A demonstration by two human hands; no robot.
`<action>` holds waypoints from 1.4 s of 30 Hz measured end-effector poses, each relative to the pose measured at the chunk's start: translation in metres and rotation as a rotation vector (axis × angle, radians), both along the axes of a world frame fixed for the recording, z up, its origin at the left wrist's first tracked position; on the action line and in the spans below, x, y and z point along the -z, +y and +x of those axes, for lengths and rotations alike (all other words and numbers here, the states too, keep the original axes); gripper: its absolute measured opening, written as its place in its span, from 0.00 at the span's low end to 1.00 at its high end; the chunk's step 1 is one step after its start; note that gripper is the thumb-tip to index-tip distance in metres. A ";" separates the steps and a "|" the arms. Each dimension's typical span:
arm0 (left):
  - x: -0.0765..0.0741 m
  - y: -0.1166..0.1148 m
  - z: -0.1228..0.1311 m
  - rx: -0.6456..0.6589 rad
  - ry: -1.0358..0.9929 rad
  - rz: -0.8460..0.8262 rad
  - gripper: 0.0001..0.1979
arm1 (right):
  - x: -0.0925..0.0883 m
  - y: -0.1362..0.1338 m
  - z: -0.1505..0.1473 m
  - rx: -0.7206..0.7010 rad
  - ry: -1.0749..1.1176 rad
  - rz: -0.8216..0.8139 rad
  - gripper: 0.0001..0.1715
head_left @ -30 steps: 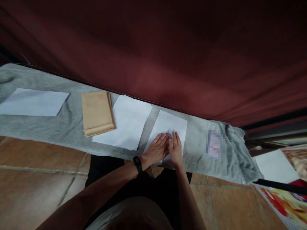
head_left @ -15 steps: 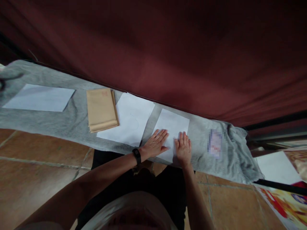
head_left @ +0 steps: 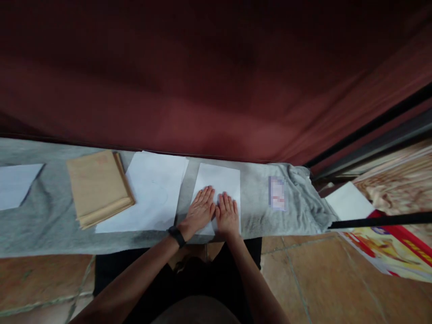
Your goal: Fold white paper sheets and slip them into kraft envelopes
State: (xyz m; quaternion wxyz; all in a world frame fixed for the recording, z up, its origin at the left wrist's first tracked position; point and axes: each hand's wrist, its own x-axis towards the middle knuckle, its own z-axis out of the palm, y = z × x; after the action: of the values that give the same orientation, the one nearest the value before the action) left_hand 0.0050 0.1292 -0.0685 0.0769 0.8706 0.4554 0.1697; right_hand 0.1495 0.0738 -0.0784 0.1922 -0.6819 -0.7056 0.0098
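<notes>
A white sheet of paper (head_left: 221, 177) lies on the grey cloth in front of me, and both my hands rest flat on it. My left hand (head_left: 200, 209), with a black band at the wrist, has its fingers stretched out over the sheet's left and middle part. Close beside it, my right hand (head_left: 227, 216) lies palm down near the sheet's right edge. Neither hand grips anything. To the left is a stack of larger white paper (head_left: 158, 184) with faint pencil lines, and a pile of brown envelopes (head_left: 97, 180) partly covers its left side.
Grey cloth (head_left: 254, 193) covers the narrow table. Another white sheet (head_left: 18, 184) lies far left, and a blurred card-like item (head_left: 277, 193) lies right. A dark red curtain (head_left: 202, 121) hangs behind. A black bar (head_left: 381, 220) and a colourful box (head_left: 388, 249) are at right.
The view has turned, so the table looks more level and things sit further left. My right hand has come closer to my left hand on the sheet.
</notes>
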 end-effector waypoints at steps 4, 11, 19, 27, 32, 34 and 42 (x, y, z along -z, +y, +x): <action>0.000 0.019 -0.007 -0.132 0.003 0.021 0.31 | -0.002 0.002 0.019 0.029 -0.031 0.030 0.33; -0.001 0.037 -0.002 -0.236 0.028 0.057 0.32 | -0.004 0.007 0.043 0.125 -0.048 0.023 0.32; -0.003 0.081 0.045 -0.077 0.030 0.014 0.28 | -0.002 0.063 0.017 0.056 0.030 0.025 0.29; 0.001 0.101 0.013 -0.322 0.056 -0.007 0.32 | 0.005 0.092 0.046 0.146 -0.004 0.055 0.34; 0.001 0.084 -0.002 -0.365 0.044 0.012 0.31 | 0.001 0.098 0.063 0.202 0.007 0.054 0.35; 0.004 0.066 -0.009 -0.346 0.038 0.021 0.31 | -0.002 0.094 0.063 0.207 0.025 0.062 0.34; 0.013 -0.039 -0.026 -0.226 0.021 0.082 0.29 | 0.000 -0.001 0.015 -0.057 -0.026 0.054 0.33</action>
State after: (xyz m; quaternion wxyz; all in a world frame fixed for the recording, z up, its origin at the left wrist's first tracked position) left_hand -0.0209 0.0897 -0.0813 0.0168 0.8179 0.5439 0.1869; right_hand 0.1647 0.0730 -0.0789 0.2010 -0.6562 -0.7272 -0.0125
